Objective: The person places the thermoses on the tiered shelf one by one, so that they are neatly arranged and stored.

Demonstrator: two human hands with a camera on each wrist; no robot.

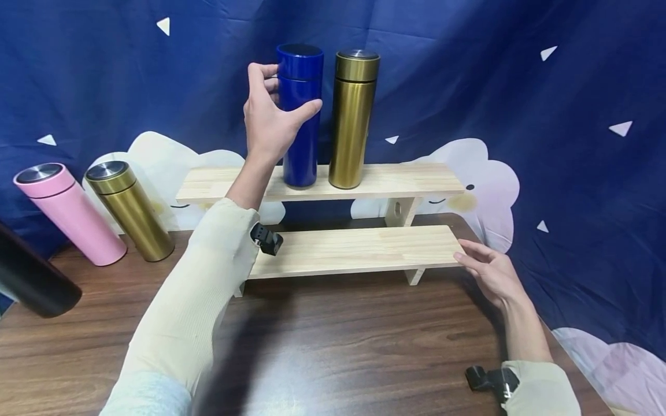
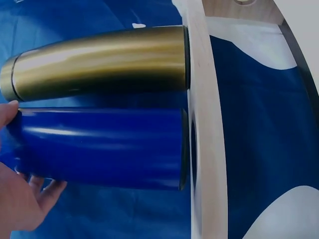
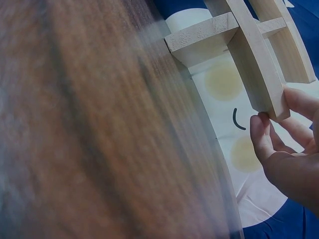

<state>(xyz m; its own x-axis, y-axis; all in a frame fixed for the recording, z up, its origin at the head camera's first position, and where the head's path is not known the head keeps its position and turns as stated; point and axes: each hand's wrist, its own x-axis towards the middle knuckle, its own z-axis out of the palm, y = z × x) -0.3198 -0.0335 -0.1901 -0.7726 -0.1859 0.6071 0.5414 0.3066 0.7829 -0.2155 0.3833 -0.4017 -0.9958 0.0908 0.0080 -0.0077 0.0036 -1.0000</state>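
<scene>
My left hand (image 1: 267, 124) grips a blue thermos flask (image 1: 302, 147) around its upper half, thumb across the front and fingers on the far side. The flask is upright, its base right at the upper board (image 1: 416, 180) of a two-step wooden shelf. Close to its right stands a gold thermos flask (image 1: 354, 127) on the same board. In the left wrist view both the blue flask (image 2: 104, 149) and the gold flask (image 2: 104, 62) show side by side. My right hand (image 1: 494, 274) pinches the right end of the lower board (image 1: 343, 251), thumb and fingers on opposite faces (image 3: 261, 74).
On the brown wooden table (image 1: 364, 346), a pink flask (image 1: 78, 216), another gold flask (image 1: 132, 214) and a black flask (image 1: 33, 274) stand at the left. A blue cloth (image 1: 442, 75) with white clouds hangs behind the shelf and along the right side.
</scene>
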